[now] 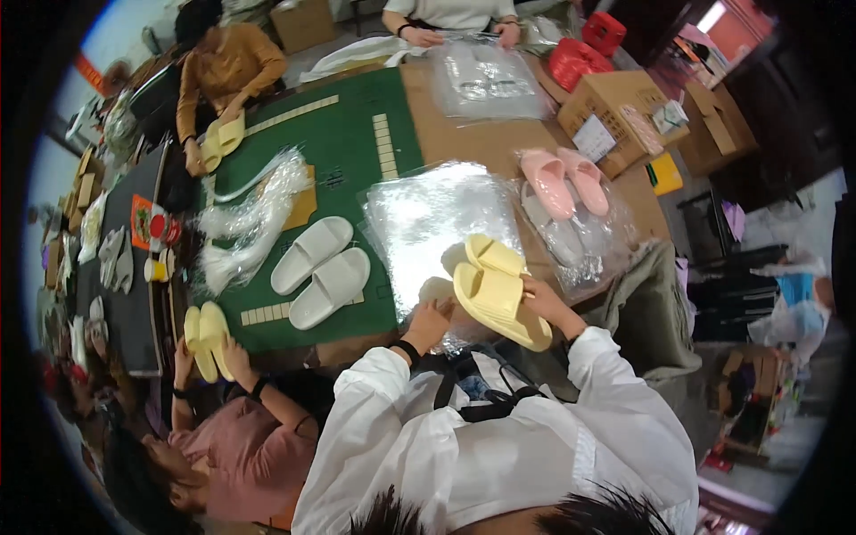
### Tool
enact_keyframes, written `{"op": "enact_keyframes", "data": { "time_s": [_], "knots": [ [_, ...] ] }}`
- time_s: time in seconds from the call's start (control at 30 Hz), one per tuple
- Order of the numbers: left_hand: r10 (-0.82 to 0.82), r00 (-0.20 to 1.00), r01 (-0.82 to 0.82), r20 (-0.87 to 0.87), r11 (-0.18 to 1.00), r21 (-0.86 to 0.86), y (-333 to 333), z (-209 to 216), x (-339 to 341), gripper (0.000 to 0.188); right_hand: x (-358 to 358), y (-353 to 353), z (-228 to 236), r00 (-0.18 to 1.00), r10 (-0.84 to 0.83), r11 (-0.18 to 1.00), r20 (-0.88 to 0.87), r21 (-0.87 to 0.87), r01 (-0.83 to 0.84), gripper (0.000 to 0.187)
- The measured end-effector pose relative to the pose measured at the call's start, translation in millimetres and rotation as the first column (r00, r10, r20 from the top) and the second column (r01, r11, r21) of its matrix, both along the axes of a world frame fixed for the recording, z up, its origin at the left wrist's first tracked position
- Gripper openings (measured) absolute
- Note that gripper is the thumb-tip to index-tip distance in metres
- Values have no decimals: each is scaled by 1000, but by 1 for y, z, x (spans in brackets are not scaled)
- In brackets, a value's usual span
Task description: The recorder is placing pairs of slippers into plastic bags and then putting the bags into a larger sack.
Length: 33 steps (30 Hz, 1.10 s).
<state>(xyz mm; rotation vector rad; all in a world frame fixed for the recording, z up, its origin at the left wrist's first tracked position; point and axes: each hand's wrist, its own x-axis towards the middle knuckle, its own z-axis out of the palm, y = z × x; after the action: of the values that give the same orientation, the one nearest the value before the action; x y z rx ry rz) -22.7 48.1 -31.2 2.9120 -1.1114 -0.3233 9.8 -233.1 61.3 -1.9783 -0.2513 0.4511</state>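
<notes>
Your right hand [547,306] is closed on a pair of pale yellow slide sandals [489,292], gripping them along their right side, one sandal in front of the other. You have that pair over the lower right part of a stack of shiny clear plastic bags [437,209] on the worktable [464,143]. Your left hand [430,323] is at the stack's lower edge, to the left of the sandals, its fingers drawn close together; I cannot tell whether they pinch a bag. To the left of the stack, two white slide sandals [328,287] lie side by side on a green cutting mat [357,147]. To its right, two pink slide sandals [549,185] rest on clear plastic, near an open cardboard box [615,107]. At your left, a co-worker in a pink top [254,459] holds yellow slides [207,334] up in both hands; across the table, a co-worker in white [450,12] handles more clear bags [481,85].
</notes>
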Motion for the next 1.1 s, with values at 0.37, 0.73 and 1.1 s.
{"op": "enact_keyframes", "data": {
  "time_s": [0.37, 0.73, 1.1],
  "knots": [
    [18, 993, -70, -114, 879, -472, -26, 35, 45, 49, -110, -45, 38, 961, -243, 970, -133, -52, 238, 27],
    [58, 998, -63, -25, 928, -367, -3, 14, 47, 54, -114, -38, 31, 922, -338, 928, -187, 98, 360, 22],
    [317, 944, -318, -89, 807, -498, 4, 14, 49, 12, -73, 3, 40, 982, -42, 999, -185, 20, 46, 26]
  ]
}}
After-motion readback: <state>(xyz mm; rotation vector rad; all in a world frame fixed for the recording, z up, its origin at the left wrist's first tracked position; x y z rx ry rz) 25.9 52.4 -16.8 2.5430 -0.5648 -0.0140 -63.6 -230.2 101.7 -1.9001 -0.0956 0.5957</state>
